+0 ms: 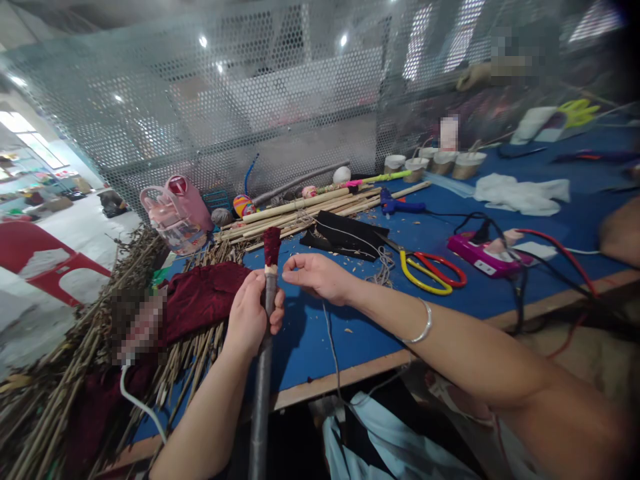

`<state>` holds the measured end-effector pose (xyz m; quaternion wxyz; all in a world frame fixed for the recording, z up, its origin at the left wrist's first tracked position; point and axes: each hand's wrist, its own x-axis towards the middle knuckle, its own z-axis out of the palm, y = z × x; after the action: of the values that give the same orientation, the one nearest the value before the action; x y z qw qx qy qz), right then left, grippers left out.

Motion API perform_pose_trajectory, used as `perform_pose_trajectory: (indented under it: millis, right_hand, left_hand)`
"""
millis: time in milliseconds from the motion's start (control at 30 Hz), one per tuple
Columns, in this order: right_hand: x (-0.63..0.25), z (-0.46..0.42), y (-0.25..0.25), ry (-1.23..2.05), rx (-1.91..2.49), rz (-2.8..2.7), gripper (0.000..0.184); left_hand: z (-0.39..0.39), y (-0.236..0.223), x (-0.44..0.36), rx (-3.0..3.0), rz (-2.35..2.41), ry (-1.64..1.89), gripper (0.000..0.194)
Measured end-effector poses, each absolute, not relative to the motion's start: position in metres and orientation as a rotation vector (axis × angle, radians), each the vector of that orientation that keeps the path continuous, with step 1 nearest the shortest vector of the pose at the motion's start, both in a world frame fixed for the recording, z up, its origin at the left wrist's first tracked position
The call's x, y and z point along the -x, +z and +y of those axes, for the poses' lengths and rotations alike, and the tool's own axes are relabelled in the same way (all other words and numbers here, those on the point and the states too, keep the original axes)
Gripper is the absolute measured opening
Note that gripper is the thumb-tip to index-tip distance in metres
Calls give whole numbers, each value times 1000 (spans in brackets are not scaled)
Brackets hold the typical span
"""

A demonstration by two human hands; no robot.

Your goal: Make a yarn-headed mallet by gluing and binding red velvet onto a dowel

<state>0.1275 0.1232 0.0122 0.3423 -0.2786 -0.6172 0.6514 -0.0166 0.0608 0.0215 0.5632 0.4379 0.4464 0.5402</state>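
My left hand [253,313] is wrapped round a long grey stick [263,393] that stands nearly upright over the blue table [500,293]. The stick's top is capped with dark red cloth [272,245] above a pale band. My right hand [320,275] hovers just right of the stick's top, its fingertips pinched on a thin string [331,340] that trails down over the table edge. A silver bangle [424,325] circles my right wrist.
Scissors with red and yellow handles [431,268], black cloth [345,235], a blue glue gun [400,205], bamboo poles [300,208] and a pink device [485,257] with cables lie beyond. Dry sticks [60,373] and maroon cloth [200,293] pile at left. Another person's arm [620,230] rests at right.
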Motion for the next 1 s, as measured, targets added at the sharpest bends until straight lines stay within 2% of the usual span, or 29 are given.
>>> perform_pose_trajectory:
  millis: [333, 567, 700, 833, 1000]
  right_hand:
    - [-131, 127, 9, 1769, 690, -1536, 28]
    - [-133, 130, 7, 1831, 585, -1478, 31]
    - [-131, 131, 7, 1807, 578, -1483, 37]
    - [-130, 132, 6, 1794, 592, -1477, 34]
    - [-130, 132, 5, 1816, 586, -1481, 33]
  left_hand:
    - [62, 15, 20, -974, 1020, 1290, 31]
    - [62, 18, 24, -943, 952, 1156, 34]
    - [61, 14, 15, -1046, 955, 1302, 36]
    - [61, 10, 8, -1143, 1094, 1477, 42]
    - [61, 12, 8, -1146, 1179, 1463, 42]
